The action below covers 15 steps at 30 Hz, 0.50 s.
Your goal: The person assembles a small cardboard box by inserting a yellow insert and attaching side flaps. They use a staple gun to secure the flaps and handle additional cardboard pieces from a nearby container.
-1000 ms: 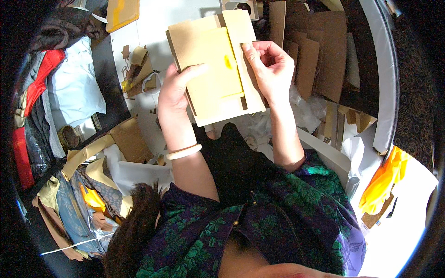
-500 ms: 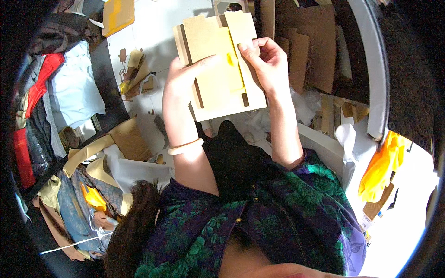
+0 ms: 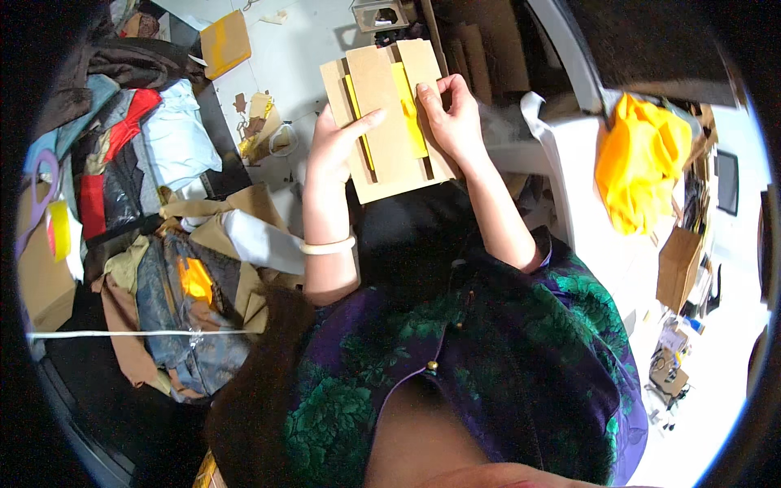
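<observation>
For good handling, the left hand [image 3: 332,146] should brace the tan cardboard piece [image 3: 386,142] evenly, the right hand [image 3: 452,122] pinching lightly to avoid creases. The left hand grips the piece's left side, thumb across its face; the piece lies between both hands, its yellow layer [image 3: 417,137] just left of the right hand, which pinches the right-hand strip [image 3: 421,65].

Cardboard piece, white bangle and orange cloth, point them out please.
Cardboard piece [image 3: 392,134]: head view, on its middle strip.
White bangle [image 3: 329,249]: head view, on its band.
Orange cloth [image 3: 643,167]: head view, on its crumpled middle.
</observation>
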Motion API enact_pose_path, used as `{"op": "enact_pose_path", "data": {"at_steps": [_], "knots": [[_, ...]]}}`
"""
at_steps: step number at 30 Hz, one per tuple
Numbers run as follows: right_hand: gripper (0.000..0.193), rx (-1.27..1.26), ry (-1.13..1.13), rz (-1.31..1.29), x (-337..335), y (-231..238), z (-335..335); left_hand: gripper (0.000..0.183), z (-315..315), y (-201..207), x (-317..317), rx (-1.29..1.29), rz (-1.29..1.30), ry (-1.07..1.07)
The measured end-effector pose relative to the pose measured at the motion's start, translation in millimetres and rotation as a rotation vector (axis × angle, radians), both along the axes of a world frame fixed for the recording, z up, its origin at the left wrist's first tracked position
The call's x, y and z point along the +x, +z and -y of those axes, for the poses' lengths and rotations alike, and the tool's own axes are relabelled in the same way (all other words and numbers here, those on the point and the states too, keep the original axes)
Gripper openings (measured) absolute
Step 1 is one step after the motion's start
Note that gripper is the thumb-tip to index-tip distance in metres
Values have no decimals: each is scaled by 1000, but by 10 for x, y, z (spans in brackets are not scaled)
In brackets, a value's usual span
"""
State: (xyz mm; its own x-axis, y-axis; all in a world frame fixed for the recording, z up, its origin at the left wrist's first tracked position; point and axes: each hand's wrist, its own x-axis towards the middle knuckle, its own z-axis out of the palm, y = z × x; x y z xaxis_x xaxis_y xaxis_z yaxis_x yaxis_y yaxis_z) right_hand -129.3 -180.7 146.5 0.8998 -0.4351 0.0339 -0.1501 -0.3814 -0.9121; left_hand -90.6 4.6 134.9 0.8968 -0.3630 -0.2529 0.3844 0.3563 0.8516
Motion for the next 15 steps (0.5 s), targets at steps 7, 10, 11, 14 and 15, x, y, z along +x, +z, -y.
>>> {"op": "enact_pose_path", "data": {"at_steps": [7, 10, 11, 14, 15], "knots": [[33, -171, -25, -14, -1073, 469, -80, 55, -89, 510, -929, -102, -34, -101], [36, -48, -47, -21, -1485, 689, -63, 56, -94, 714, -1262, -138, -32, -143], [36, -26, -61, -13, -1626, 729, -64, 56, -99, 767, -1385, -121, -35, -158], [37, 18, -105, -19, -2034, 844, -5, 56, -82, 918, -1706, -87, -33, -211], [37, 21, -124, -4, -2159, 884, 8, 56, -62, 955, -1795, -86, -27, -233]]}}
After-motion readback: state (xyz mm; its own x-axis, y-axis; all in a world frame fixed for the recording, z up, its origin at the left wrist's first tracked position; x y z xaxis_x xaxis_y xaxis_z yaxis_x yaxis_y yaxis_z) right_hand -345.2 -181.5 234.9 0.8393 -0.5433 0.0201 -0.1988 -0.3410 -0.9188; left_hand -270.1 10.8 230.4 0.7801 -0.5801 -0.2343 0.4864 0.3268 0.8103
